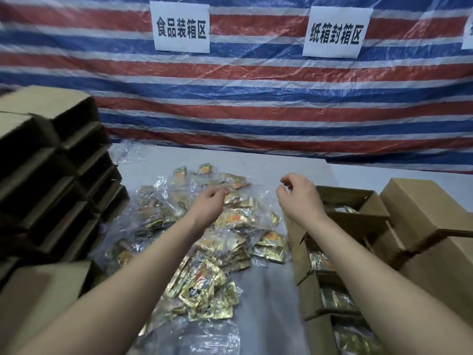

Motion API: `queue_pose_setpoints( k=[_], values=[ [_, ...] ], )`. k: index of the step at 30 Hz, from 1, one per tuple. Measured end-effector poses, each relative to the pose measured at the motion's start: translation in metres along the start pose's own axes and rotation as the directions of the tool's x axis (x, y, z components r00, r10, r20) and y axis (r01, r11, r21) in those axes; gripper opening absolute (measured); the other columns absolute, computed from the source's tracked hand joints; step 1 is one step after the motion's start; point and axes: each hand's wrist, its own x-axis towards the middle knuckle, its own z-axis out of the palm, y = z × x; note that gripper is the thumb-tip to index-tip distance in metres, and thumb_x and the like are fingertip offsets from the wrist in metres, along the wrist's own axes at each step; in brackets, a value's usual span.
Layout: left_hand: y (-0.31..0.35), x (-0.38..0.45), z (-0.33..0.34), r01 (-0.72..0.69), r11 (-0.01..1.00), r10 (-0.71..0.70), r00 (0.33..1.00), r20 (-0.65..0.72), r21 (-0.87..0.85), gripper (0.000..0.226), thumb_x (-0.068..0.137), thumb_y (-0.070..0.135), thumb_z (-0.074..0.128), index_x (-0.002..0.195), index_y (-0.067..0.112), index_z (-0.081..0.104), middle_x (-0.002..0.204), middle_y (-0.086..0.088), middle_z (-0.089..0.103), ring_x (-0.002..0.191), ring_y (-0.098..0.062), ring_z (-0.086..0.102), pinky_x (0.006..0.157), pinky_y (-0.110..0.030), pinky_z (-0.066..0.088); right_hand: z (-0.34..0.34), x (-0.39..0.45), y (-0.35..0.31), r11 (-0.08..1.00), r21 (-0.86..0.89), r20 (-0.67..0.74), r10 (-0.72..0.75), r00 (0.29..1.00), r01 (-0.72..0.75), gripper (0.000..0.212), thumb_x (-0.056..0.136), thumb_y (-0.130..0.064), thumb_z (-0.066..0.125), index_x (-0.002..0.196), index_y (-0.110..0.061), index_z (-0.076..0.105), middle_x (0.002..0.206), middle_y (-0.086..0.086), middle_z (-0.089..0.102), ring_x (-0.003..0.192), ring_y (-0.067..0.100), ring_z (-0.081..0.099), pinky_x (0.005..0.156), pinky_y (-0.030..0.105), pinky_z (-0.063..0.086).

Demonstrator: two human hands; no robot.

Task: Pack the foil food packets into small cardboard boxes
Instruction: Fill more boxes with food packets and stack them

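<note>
- Left hand [208,204]: raised over the pile of foil packets [204,252], fingers curled downward toward a sheet of clear plastic wrap [238,190]. Whether the fingertips pinch the plastic cannot be determined.
- Right hand [298,198]: raised beside the open boxes, fingers loosely curled, thumb and forefinger close together. No object is visible between them.
- Foil packets: gold, heaped loosely on the white table [271,290] between both forearms, mixed with crumpled clear plastic.
- Filled boxes [330,265]: a row of open small cardboard boxes stands along the right edge of the table; gold packets are visible inside several.
- Closed boxes [419,208]: stacked further right, just beside the open row.
- Empty boxes [51,160]: stacked at the left, open ends facing the table.
- Backdrop: a red, white and blue striped tarpaulin [256,98] carries 2 fully visible white paper signs [180,26] with printed characters.
</note>
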Motion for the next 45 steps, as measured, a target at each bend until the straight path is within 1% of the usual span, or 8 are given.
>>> queue_pose_setpoints(
  k=[3,12,18,25,31,36,40,45],
  values=[
    [-0.017,-0.019,-0.023,0.060,0.998,-0.060,0.998,-0.006,-0.012,0.034,0.104,0.033,0.037,0.112,0.005,0.054,0.104,-0.012,0.058,0.090,-0.022,0.053,0.093,-0.041,0.050,0.021,-0.015,-0.026,0.999,0.050,0.062,-0.001,0.998,-0.002,0.029,0.097,-0.029,0.051,0.121,-0.016,0.063,0.113,-0.002,0.063,0.094,0.011,0.053,0.079,0.028,0.042],
    [-0.052,-0.058,-0.060,0.034,0.995,-0.023,0.993,-0.116,0.093,0.034,0.103,0.035,0.038,0.096,0.010,0.060,0.091,-0.007,0.063,0.081,-0.020,0.060,0.065,-0.029,0.045,0.065,-0.063,-0.069,0.978,0.205,0.244,-0.031,0.969,-0.021,0.012,0.095,-0.025,0.054,0.100,-0.021,0.064,0.090,-0.010,0.063,0.080,0.005,0.059,0.065,0.022,0.046],
    [-0.033,-0.064,-0.082,-0.026,0.976,0.076,0.970,-0.229,0.215,0.028,0.102,0.027,0.041,0.077,0.021,0.052,0.069,0.005,0.054,0.046,0.004,0.047,0.039,-0.008,0.035,0.082,-0.052,-0.112,0.959,0.280,0.294,-0.127,0.947,0.042,0.009,0.096,-0.023,0.054,0.095,-0.023,0.063,0.088,-0.014,0.064,0.079,0.001,0.059,0.064,0.015,0.042],
    [0.002,-0.108,-0.115,-0.166,0.950,0.265,0.877,-0.401,0.265,0.014,0.099,0.031,0.044,0.091,0.031,0.056,0.085,0.018,0.060,0.076,0.015,0.057,0.057,-0.005,0.041,0.099,-0.049,-0.183,0.897,0.419,0.304,-0.281,0.910,0.137,0.013,0.097,-0.027,0.057,0.102,-0.026,0.069,0.093,-0.013,0.068,0.084,-0.002,0.060,0.065,0.014,0.041],
    [0.025,-0.178,-0.167,-0.140,0.828,0.456,0.731,-0.508,0.543,0.034,0.099,0.036,0.043,0.124,0.018,0.058,0.120,0.005,0.060,0.111,-0.008,0.053,0.096,-0.028,0.043,0.092,-0.071,-0.259,0.794,0.549,0.302,-0.481,0.823,0.262,0.016,0.094,-0.022,0.058,0.096,-0.037,0.064,0.090,-0.017,0.067,0.083,-0.005,0.059,0.064,0.009,0.040],
    [0.039,-0.254,-0.198,-0.021,0.684,0.554,0.666,-0.500,0.729,0.027,0.096,0.037,0.045,0.115,0.025,0.059,0.109,0.012,0.056,0.102,-0.004,0.049,0.087,-0.018,0.038,0.072,-0.106,-0.320,0.606,0.715,0.386,-0.758,0.526,0.349,0.044,0.086,-0.013,0.059,0.125,-0.035,0.058,0.114,-0.013,0.066,0.105,0.002,0.062,0.090,0.027,0.052],
    [0.024,-0.306,-0.218,0.245,0.620,0.402,0.716,-0.570,0.745,0.049,0.090,0.050,0.042,0.132,0.027,0.053,0.130,0.009,0.053,0.120,-0.011,0.047,0.101,-0.026,0.037,0.065,-0.138,-0.350,0.464,0.762,0.425,-0.885,0.192,0.452,0.068,0.085,-0.012,0.062,0.147,-0.029,0.040,0.144,-0.011,0.044,0.127,-0.006,0.042,0.103,0.007,0.036],
    [-0.013,-0.334,-0.233,0.538,0.445,0.123,0.755,-0.644,0.716,0.083,0.087,0.070,0.035,0.154,0.026,0.016,0.161,0.004,0.016,0.147,-0.012,0.015,0.118,-0.028,0.015,0.082,-0.164,-0.362,0.434,0.670,0.515,-0.856,0.045,0.602,0.086,0.084,-0.018,0.065,0.155,-0.037,0.020,0.160,-0.013,0.015,0.143,0.010,0.031,0.114,0.024,0.033]
  ],
)
